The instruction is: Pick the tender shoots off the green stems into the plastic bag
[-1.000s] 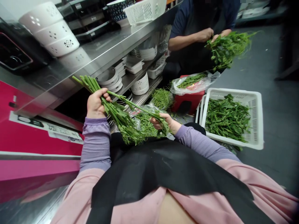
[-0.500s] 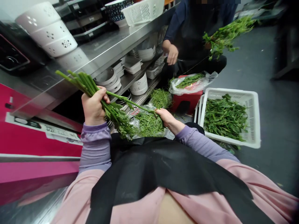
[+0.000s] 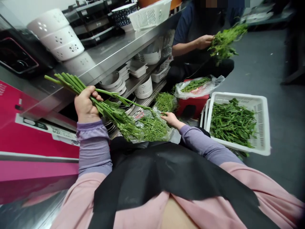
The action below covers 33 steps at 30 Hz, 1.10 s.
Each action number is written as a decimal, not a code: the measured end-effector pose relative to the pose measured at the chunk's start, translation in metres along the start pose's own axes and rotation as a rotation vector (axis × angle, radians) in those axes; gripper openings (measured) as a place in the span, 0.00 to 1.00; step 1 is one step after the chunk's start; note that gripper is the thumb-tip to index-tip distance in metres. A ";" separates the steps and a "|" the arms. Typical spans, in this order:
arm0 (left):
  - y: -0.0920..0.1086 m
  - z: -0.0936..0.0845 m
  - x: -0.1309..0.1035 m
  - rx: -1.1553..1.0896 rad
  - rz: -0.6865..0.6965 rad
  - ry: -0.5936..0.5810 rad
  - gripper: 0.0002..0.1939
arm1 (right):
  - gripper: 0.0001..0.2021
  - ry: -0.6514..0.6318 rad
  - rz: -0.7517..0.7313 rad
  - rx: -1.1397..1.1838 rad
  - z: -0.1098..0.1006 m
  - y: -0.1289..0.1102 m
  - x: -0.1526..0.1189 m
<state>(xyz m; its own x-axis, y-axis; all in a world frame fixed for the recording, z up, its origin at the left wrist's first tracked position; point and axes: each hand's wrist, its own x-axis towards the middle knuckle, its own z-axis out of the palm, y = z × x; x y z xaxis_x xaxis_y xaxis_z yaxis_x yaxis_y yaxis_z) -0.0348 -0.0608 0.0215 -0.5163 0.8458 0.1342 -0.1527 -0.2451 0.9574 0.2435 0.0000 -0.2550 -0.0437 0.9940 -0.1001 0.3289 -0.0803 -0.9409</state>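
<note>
So my left hand [image 3: 86,104] is closed tight around a bunch of greens [image 3: 116,117], its smooth, round stems poking up and left past my thumb, its soft, crinkly leaves hanging down to the right. One long, thin stalk [image 3: 133,102] slants from that hand toward my right hand [image 3: 173,120], its far tip nearer the right one. There my fingers pinch a small green bit [image 3: 164,113]; I can't tell if they join. Right of that hand sits a boxy white plastic basket [image 3: 260,119], full of little holes.
</note>
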 end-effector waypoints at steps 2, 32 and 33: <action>-0.001 -0.001 0.000 0.004 0.010 -0.002 0.10 | 0.16 -0.095 -0.010 0.214 -0.003 -0.012 -0.007; -0.001 -0.001 -0.006 -0.004 0.187 0.048 0.06 | 0.11 0.046 -0.016 -0.354 0.005 -0.017 0.019; -0.003 0.000 -0.007 -0.002 0.164 0.033 0.06 | 0.12 0.066 -0.024 -0.249 0.001 -0.029 0.021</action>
<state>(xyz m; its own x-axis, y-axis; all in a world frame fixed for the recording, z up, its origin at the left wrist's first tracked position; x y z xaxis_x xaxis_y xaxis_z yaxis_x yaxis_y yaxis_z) -0.0311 -0.0660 0.0181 -0.5614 0.7785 0.2805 -0.0656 -0.3798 0.9228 0.2324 0.0231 -0.2297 0.0048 0.9988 -0.0497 0.5506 -0.0441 -0.8336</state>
